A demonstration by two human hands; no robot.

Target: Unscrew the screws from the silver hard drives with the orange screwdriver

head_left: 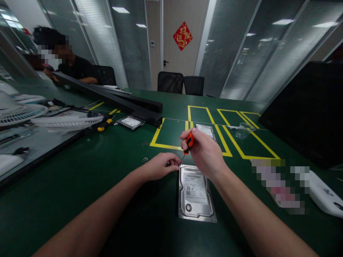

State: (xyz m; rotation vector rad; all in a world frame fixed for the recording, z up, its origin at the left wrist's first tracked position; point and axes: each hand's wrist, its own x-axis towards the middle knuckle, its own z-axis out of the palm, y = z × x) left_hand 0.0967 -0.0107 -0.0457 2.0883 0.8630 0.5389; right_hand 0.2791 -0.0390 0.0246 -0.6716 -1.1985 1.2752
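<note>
A silver hard drive (197,192) with a white label lies flat on the green table in front of me. My right hand (206,151) grips an orange and black screwdriver (190,141) by its handle. The screwdriver's thin shaft points down at the drive's far left corner. Beside that tip is my left hand (163,166), its thumb and fingers pinched together at the corner; whether a small part sits between them is hidden. Several tiny screws (145,160) lie just left of this hand. Behind my right hand, a second hard drive (206,130) is partly covered.
Another hard drive (131,122) and a yellow-handled screwdriver (105,125) lie left, near long black bars (128,105) and white fan grilles (69,123). Yellow tape (168,146) outlines rectangles. A clear plastic cup (244,131) and black screen (308,114) are right. A person (80,69) sits far left.
</note>
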